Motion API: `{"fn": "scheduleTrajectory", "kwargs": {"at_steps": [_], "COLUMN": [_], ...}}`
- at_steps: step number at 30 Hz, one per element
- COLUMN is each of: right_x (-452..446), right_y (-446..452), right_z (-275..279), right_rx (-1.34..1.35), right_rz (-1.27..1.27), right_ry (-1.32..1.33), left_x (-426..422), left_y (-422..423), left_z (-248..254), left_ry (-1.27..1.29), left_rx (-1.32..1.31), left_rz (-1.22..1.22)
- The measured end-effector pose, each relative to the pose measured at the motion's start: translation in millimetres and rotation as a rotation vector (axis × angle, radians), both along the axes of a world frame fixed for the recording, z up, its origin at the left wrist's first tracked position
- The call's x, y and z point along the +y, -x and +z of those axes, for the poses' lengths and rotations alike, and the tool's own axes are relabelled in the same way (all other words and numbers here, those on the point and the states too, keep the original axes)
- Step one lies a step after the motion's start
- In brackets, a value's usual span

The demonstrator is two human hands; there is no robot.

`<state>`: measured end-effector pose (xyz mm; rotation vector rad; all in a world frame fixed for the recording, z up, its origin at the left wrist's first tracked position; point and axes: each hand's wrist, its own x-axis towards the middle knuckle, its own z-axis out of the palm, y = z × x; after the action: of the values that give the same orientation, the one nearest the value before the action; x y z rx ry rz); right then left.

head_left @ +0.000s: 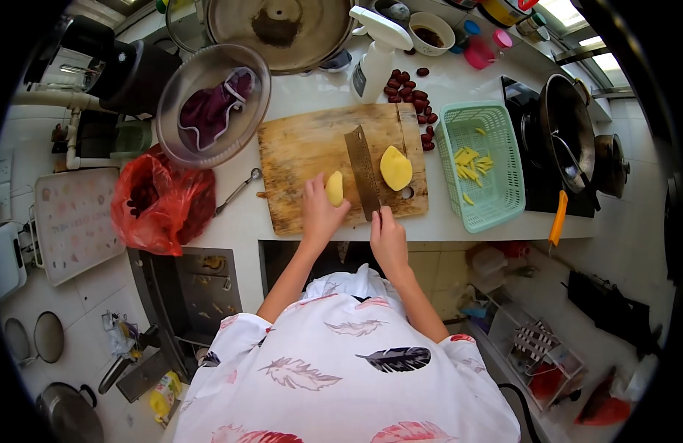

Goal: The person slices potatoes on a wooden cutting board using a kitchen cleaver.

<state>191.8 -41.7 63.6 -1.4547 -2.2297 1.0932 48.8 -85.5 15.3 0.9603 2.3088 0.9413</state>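
centrally, left hand [323, 212] gripping potato piece [334, 189], right hand [388, 242] clasping cleaver [363, 170], board [301, 144] bare at far-left corner

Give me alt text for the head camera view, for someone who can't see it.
A person's right hand grips a cleaver over a wooden cutting board while the left hand holds a potato piece. A larger chunk lies right of the cleaver, and potato strips sit in a green basket beside the board.
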Motion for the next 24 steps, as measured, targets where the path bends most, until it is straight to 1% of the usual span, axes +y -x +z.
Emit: {"fn": "scheduleTrajectory", "kwargs": {"at_steps": [2, 4, 6, 7, 8, 9, 10, 12, 13, 15, 16, 17, 19, 20, 21, 22, 24], "right_x": [-1, -1, -1, 1, 3, 6, 9, 13, 14, 19, 22, 24, 26, 27, 31, 33, 36], "right_y": [0, -2, -2, -2, -4, -4, -6, -9, -9, -9, -9, -10, -8, -8, -9, -10, -12], "right_z": [-1, -8, -17, -16, -13, -10, -11, -11, -9, -7, -7, -10, -9, -9, -9, -8, -3], "right_rx": [0.038, 0.076, 0.158, 0.164, 0.219, 0.272, 0.275, 0.444, 0.431, 0.425, 0.420, 0.525, 0.519, 0.512, 0.587, 0.588, 0.563], "right_rz": [-0.001, 0.000, -0.072, -0.065, -0.112, -0.158, -0.153, -0.189, -0.178, -0.142, -0.113, -0.156, -0.166, -0.187, -0.202, -0.197, -0.229], "right_ry": [0.029, 0.056, 0.231, 0.232, 0.382, 0.532, 0.532, 0.737, 0.684, 0.650, 0.616, 0.733, 0.712, 0.690, 0.782, 0.778, 0.820], "left_x": [-5, -11, -18, -22, -26, -28, -30, -33, -35, -36, -38, -40, -40, -39, -37, -34, -34], "left_y": [4, 14, 18, 20, 22, 24, 25, 26, 26, 27, 27, 28, 26, 23, 21, 18, 14], "left_z": [-3, 2, 5, 1, -2, 1, 5, 13, 13, 14, 11, 5, 8, 10, 14, 17, 21], "left_ry": [-0.010, -0.081, -0.107, -0.124, -0.140, -0.123, -0.125, 0.034, 0.032, 0.096, 0.093, 0.054, 0.013, -0.026, -0.067, -0.072, 0.054], "left_rx": [0.001, -0.358, -0.386, -0.405, -0.424, -0.353, -0.348, -0.305, -0.304, -0.139, -0.136, -0.105, -0.072, 0.000, 0.072, 0.075, 0.282], "left_rz": [0.016, 0.055, 0.065, 0.080, 0.094, 0.062, 0.066, 0.126, 0.131, 0.111, 0.117, 0.106, 0.104, 0.076, 0.047, 0.050, -0.106]}}
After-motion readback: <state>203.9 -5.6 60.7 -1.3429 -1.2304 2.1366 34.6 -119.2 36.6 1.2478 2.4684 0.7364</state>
